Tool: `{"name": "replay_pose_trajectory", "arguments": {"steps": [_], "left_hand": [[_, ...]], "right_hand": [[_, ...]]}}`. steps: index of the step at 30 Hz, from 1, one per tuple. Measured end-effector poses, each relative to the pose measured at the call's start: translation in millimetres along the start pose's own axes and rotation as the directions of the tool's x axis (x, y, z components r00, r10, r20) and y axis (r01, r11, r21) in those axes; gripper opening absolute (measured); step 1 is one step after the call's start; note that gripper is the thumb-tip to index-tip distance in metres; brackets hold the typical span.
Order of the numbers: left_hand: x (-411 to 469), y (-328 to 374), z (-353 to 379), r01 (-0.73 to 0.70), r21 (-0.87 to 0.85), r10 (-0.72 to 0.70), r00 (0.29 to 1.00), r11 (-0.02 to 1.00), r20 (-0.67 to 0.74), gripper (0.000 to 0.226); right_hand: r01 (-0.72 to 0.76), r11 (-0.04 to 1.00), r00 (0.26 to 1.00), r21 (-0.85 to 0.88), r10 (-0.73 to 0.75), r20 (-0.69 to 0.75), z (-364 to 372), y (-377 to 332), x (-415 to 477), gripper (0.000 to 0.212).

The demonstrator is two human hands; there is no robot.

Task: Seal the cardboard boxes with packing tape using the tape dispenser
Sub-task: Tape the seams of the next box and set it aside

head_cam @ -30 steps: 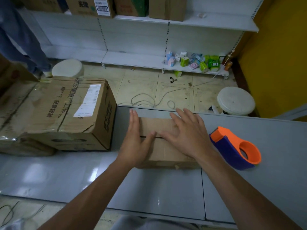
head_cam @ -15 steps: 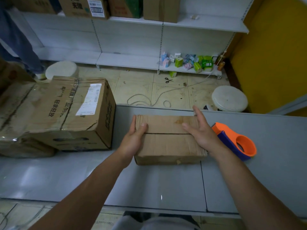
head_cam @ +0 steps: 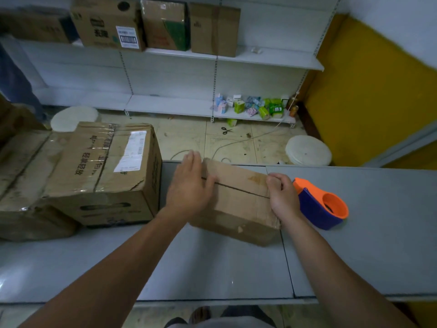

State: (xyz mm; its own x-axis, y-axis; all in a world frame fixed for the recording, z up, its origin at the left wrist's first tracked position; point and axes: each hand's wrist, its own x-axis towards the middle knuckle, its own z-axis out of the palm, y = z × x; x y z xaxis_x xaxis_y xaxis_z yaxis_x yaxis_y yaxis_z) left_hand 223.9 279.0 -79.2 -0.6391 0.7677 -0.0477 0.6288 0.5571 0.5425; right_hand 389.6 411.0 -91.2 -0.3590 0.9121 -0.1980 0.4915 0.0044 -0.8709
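Grey table (head_cam: pixel 354 245), shelving (head_cam: pixel 272 59) beyond. Small box (head_cam: pixel 238 204) at far edge, between large box (head_cam: pixel 106 171) and tape dispenser (head_cam: pixel 321 207). Left hand (head_cam: pixel 189 188) flat atop it; right hand (head_cam: pixel 282 197) grips its end.

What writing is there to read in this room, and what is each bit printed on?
"轻拿轻放": printed on top of the large cardboard box, turned sideways.
More characters beside it on that box: under glossy tape, not readable.
White shipping label on the same box: print too small.
Barcode label on the shelf box, and the dark characters next to it: blurred.
Small box and tape dispenser: no writing visible.
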Motion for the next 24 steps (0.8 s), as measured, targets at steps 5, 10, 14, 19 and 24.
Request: {"name": "replay_pose_trajectory", "arguments": {"steps": [5, 10, 14, 19, 24], "left_hand": [[-4.6, 22.0, 23.8, -0.301, 0.363, 0.26, 0.953, 0.882, 0.158, 0.069], [1.0, 14.6, 27.6, -0.447, 0.545, 0.339, 0.894, 0.709, 0.291, 0.064], [5.3, 5.7, 18.6, -0.381, 0.436, 0.303, 0.922, 0.815, 0.24, 0.07], [18.0, -8.9, 7.4, 0.031, 0.077, -0.046, 0.977, 0.997, 0.208, 0.073], [38.9, -11.5, 8.5, -0.015, 0.001, 0.014, 0.974, 1.0, 0.225, 0.069]], "right_hand": [[0.361, 0.727, 0.912, -0.585, -0.407, 0.056, 10.6, -2.7, -19.7, 0.048], [0.598, 0.496, 0.801, -0.63, -0.343, 0.491, 24.5, -1.2, -34.0, 0.068], [0.567, 0.426, 0.823, -0.705, -0.314, 0.473, 7.3, 6.7, -39.0, 0.086], [0.385, 0.572, 0.922, -0.725, -0.195, 0.336, 10.0, 6.5, -46.8, 0.069], [0.361, 0.592, 0.932, -0.721, -0.213, 0.292, 16.3, 10.7, -69.0, 0.075]]}}
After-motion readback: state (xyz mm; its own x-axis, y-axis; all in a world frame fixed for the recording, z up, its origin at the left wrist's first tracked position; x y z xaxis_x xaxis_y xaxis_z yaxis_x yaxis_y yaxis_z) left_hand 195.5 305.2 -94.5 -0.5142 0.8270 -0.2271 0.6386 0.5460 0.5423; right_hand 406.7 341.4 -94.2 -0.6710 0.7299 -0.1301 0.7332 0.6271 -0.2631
